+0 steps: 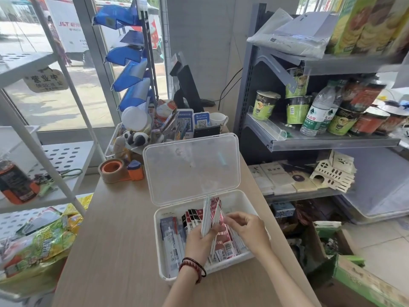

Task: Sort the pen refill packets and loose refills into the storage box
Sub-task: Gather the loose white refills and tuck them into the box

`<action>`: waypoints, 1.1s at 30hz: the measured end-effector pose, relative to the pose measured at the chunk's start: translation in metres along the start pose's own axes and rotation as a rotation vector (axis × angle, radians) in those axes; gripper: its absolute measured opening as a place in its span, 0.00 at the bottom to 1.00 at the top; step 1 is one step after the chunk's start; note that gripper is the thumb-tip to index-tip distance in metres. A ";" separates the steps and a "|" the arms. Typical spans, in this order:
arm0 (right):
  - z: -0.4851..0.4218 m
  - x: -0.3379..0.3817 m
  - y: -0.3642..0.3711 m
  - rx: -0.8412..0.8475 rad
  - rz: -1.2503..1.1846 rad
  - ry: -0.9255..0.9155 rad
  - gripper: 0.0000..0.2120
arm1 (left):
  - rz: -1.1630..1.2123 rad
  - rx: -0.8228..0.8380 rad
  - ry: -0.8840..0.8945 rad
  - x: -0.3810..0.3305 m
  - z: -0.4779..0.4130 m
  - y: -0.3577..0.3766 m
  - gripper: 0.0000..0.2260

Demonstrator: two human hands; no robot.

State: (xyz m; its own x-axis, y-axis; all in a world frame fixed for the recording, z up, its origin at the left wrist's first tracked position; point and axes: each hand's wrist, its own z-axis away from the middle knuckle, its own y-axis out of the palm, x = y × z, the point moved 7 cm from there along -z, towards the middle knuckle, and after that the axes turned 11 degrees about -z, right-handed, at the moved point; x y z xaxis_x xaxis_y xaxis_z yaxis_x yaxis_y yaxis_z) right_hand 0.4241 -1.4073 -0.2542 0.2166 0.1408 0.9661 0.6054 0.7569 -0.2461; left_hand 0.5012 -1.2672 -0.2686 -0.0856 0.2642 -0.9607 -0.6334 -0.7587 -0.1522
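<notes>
- The bundle of packets [209, 214], made of slim, flat, glossy sleeves in white and pink, is standing fanned upright over the middle of the storage box [158, 240].
- The left hand [199, 239] is gripping the bundle's lower end, its fingers curled round it. Its wrist is crossing the box's near edge and wearing a dark red beaded bracelet [192, 267].
- The right hand [245, 228] is reaching in over the box's right side. Its fingers are bent, and their tips are pinching the pink packet [218, 212] at the bundle's right edge.
- The box is a rounded rectangle of translucent white plastic, sitting on a pale wood-grain desk [110, 240]. Its clear lid [192, 169] is standing open along the box's far edge.
- Inside the box, blue-and-white packets [170, 235] are lying along the left wall. Black-and-red packets [192, 218] are leaning toward the far wall, and red-and-white packets [225, 249] are lying below the hands.
- Beyond the box's far left corner, a brown tape roll [114, 170] with an orange core is resting on the desk.
</notes>
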 end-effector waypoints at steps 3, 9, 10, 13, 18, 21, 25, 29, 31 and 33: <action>0.002 0.000 -0.010 -0.217 0.194 -0.002 0.06 | -0.017 -0.087 0.008 0.000 0.001 -0.009 0.09; -0.001 -0.002 -0.006 -0.239 0.444 0.063 0.03 | 0.040 -0.251 0.024 -0.002 0.004 -0.020 0.07; -0.002 -0.003 -0.006 -0.236 0.459 0.072 0.03 | 0.030 -0.263 0.027 -0.003 0.005 -0.021 0.07; -0.004 -0.002 -0.005 -0.234 0.488 0.070 0.01 | -0.051 -0.255 0.008 -0.002 0.004 -0.019 0.09; -0.006 -0.008 -0.005 -0.208 0.583 0.108 0.06 | -0.037 -0.226 -0.001 0.002 0.002 -0.016 0.08; -0.008 -0.016 -0.002 -0.137 0.670 0.164 0.11 | 0.006 -0.223 -0.017 0.003 0.002 -0.016 0.10; -0.009 -0.019 -0.002 -0.122 0.671 0.196 0.12 | 0.046 -0.218 -0.036 0.003 0.002 -0.015 0.08; -0.006 -0.013 -0.003 -0.169 0.587 0.133 0.09 | 0.045 -0.214 -0.036 0.004 0.003 -0.015 0.06; -0.002 -0.006 -0.004 -0.200 0.516 0.057 0.12 | 0.025 -0.200 -0.039 0.005 0.002 -0.015 0.07; 0.004 0.004 -0.003 -0.195 0.452 -0.023 0.13 | -0.031 -0.177 -0.033 0.004 0.001 -0.013 0.09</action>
State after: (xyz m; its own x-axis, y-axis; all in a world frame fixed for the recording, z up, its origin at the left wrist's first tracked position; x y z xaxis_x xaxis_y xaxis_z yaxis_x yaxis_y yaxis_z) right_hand 0.4202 -1.4067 -0.2495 0.4749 0.4433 0.7602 0.5871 0.4839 -0.6489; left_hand 0.5082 -1.2556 -0.2699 -0.0954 0.3064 -0.9471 -0.4911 -0.8421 -0.2230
